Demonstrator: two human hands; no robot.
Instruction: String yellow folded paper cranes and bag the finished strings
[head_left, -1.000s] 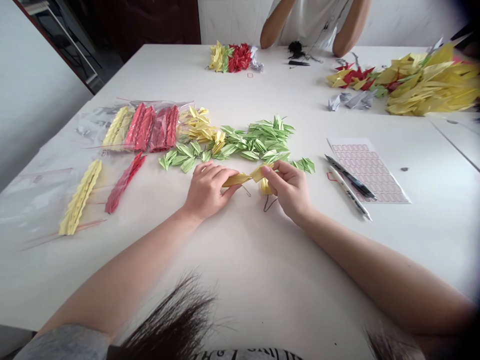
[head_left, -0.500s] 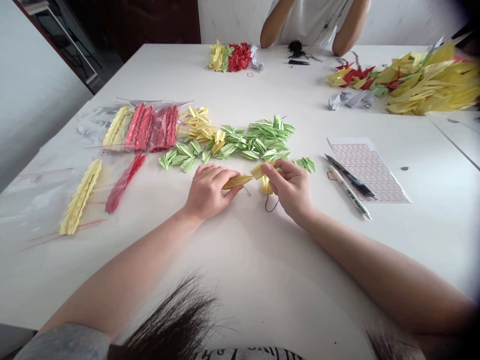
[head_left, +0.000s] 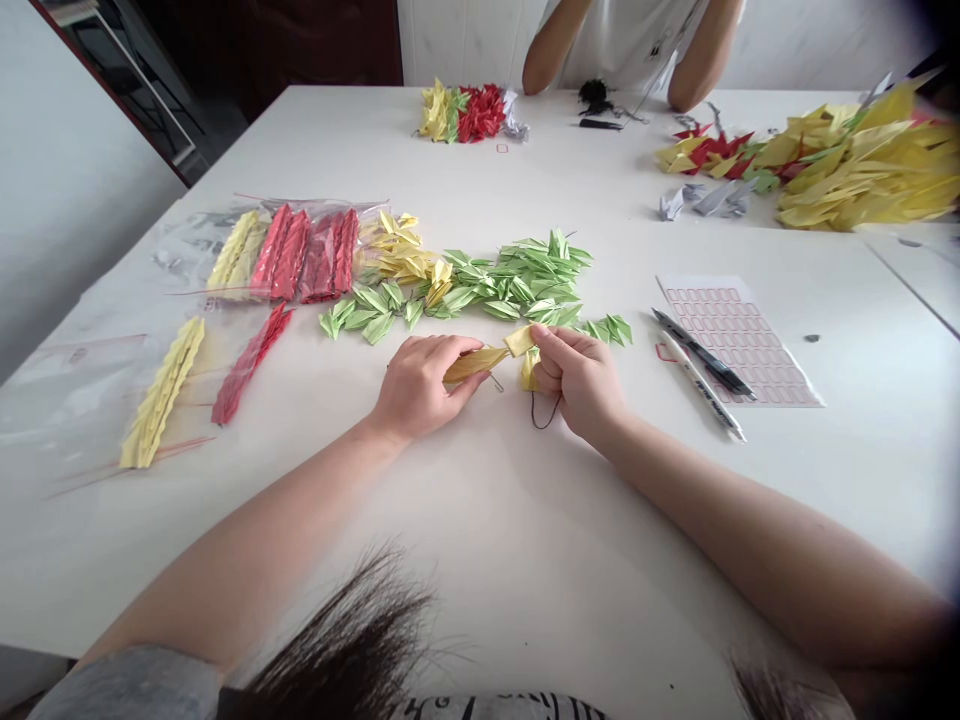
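My left hand (head_left: 421, 388) is closed around a bundle of folded yellow paper (head_left: 472, 366), which shows between thumb and fingers. A thin hooked wire or needle end (head_left: 496, 382) sticks out below the bundle. Thumb and forefinger of my right hand (head_left: 581, 375) pinch a small yellow paper piece (head_left: 519, 341) that meets the bundle's end. Under that piece hangs another yellow folded piece (head_left: 529, 370), partly behind the right fingers, with a loop of dark thread (head_left: 541, 425) below. Just beyond both hands lie folded green paper pieces (head_left: 536, 272) and folded yellow pieces (head_left: 397, 248).
Left, a clear plastic bag (head_left: 187, 250) holds yellow and red pleated strips; a yellow strip (head_left: 165, 392) and a red strip (head_left: 250, 365) lie nearer. Two pens (head_left: 701, 350) rest by a label sheet (head_left: 750, 340). Opposite, a person's forearms (head_left: 701, 60) lean near more folded paper (head_left: 862, 165).
My right thumb and forefinger have shifted slightly on the yellow piece, and more of it shows. My right fingers have curled in near the hanging yellow piece. The left hand keeps its hold.
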